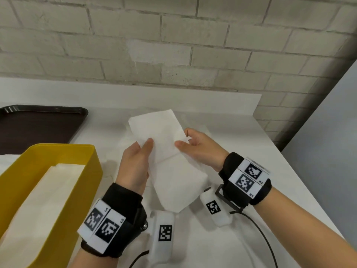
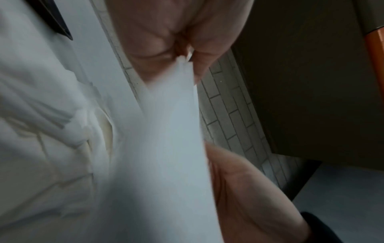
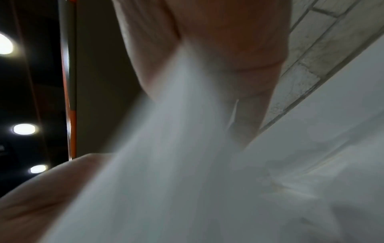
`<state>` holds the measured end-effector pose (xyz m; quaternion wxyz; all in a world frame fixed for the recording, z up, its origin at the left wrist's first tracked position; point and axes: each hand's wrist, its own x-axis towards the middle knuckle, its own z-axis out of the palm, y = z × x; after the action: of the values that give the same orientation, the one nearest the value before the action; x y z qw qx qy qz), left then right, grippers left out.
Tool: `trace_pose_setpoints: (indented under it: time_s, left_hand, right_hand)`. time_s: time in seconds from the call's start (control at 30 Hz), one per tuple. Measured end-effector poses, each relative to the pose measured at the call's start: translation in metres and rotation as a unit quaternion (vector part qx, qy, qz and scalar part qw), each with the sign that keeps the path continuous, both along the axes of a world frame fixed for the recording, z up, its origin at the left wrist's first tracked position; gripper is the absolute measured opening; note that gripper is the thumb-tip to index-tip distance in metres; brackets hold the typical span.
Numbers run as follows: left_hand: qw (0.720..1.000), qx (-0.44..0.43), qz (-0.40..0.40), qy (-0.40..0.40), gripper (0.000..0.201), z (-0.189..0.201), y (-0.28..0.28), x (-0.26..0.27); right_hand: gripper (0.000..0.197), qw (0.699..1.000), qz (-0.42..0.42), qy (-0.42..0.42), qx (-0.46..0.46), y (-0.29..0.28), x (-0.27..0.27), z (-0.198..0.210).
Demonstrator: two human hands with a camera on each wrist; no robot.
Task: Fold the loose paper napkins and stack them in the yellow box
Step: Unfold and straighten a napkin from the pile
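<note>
I hold a white paper napkin [image 1: 166, 151] in the air above the white table, a long folded strip running from far left to near right. My left hand [image 1: 140, 152] pinches its left edge, thumb on top. On the opposite edge, my right hand [image 1: 188, 141] pinches it between thumb and fingers. The yellow box [image 1: 92, 167] stands at the left with folded white napkins [image 1: 42, 206] stacked inside. In the left wrist view the napkin [image 2: 172, 131] is a blurred white band between thumb and fingers. The right wrist view shows the napkin [image 3: 176, 131] the same way.
A dark brown tray [image 1: 38, 126] lies at the far left of the table. More loose white napkins [image 1: 123, 140] lie on the table [image 1: 241, 136] under my hands. A brick wall [image 1: 173, 45] runs behind. The table's right edge drops off close to my right arm.
</note>
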<state>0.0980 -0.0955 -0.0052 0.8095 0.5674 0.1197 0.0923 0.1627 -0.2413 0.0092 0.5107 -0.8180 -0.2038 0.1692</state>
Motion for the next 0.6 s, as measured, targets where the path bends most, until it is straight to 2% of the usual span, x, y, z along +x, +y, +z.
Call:
trace_pose_setpoints:
  time_s: [0.07,0.13,0.23,0.33,0.4,0.6]
  left_hand:
    - [1.000,0.004,0.027,0.005,0.019,-0.003,0.005,0.000]
    - [0.999,0.002,0.049,0.003,0.019,-0.004,0.012,0.000]
    - [0.998,0.013,0.060,0.000,0.021,-0.003,0.020,-0.002]
    - [0.998,0.023,0.055,0.000,0.022,-0.003,0.022,-0.004]
    - [0.998,0.027,0.054,-0.001,0.022,-0.004,0.022,-0.005]
    - [0.998,0.011,0.056,-0.007,0.022,-0.006,0.020,-0.006]
  right_hand:
    - [0.008,0.997,0.048,0.030,-0.060,-0.006,0.003,-0.004]
    - [0.013,0.988,0.053,0.022,-0.144,-0.014,0.014,-0.007]
    - [0.011,0.965,-0.024,-0.049,-0.256,-0.025,0.048,-0.014]
    - [0.025,0.932,-0.073,-0.040,-0.352,-0.029,0.082,-0.023]
    - [0.040,0.920,-0.089,-0.027,-0.380,-0.026,0.097,-0.030]
    - [0.064,0.909,-0.114,-0.014,-0.400,-0.008,0.116,-0.044]
